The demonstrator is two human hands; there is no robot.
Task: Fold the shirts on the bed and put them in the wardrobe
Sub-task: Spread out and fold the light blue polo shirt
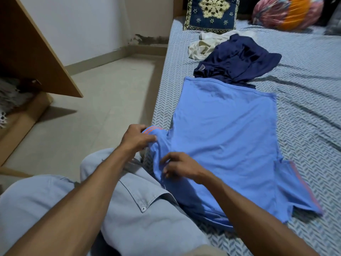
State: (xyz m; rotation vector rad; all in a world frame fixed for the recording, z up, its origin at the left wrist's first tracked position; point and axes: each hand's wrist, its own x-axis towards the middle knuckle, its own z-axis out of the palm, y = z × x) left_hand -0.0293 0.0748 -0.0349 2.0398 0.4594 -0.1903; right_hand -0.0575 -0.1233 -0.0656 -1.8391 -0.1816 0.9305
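Note:
A light blue shirt point(225, 137) with orange sleeve stripes lies spread flat on the bed point(304, 85), its hem pointing away from me. My left hand point(137, 138) grips the near left sleeve at the bed's edge, fingers curled round the striped cuff. My right hand point(180, 166) pinches the fabric near the shoulder, just right of the left hand. Beyond the blue shirt lie a crumpled navy shirt point(238, 60) and a cream garment point(204, 45). The wardrobe point(22, 111) stands at the left with its door point(36, 47) open.
A blue embroidered cushion point(212, 13) and a pink-and-orange bundle point(287, 12) sit at the head of the bed. Tiled floor point(88, 111) lies between bed and wardrobe. Folded fabric point(9, 97) shows inside the wardrobe. My knee in grey trousers point(138, 209) is against the bed's edge.

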